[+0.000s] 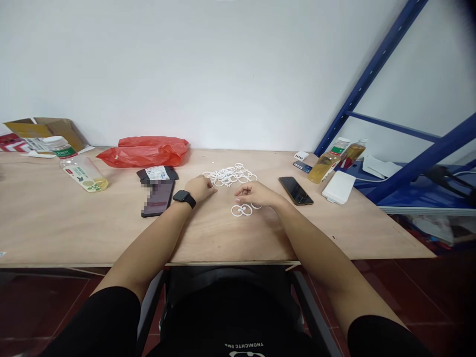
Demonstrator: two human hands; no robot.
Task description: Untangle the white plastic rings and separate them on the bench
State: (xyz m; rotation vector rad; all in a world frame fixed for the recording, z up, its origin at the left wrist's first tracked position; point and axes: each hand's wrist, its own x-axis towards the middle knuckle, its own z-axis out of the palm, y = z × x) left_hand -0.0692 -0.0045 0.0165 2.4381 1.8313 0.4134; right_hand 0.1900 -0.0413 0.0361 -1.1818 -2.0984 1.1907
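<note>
Many white rings (224, 174) lie in a tangled pile on the desk (208, 235), just above the centre of the frame, and a linked-looking pair of rings (241, 210) lies apart from it, below and right of centre. You seem to be at the sorting step, drawing single pieces from the heap toward the near group. Your left hand (199, 188) rests at the pile's left edge, its fingertips close to the outermost rings; whether that grip is pinched on anything, you cannot tell from here. Your right hand (259, 194) is just above the pair, fingers bent, thumb and forefinger a little apart, with nothing visible in that grip. The next move likely calls for a fingertip pinch on one rim, eased out gently so its neighbours don't snag.

Another ring (256, 206) shows only as an arc below your right hand, which hides the rest. Within the pile, overlaps make counting impossible, and joins between pieces are too small to read. Your upper arms run off into black sleeves (107, 317) at the bottom.
</note>
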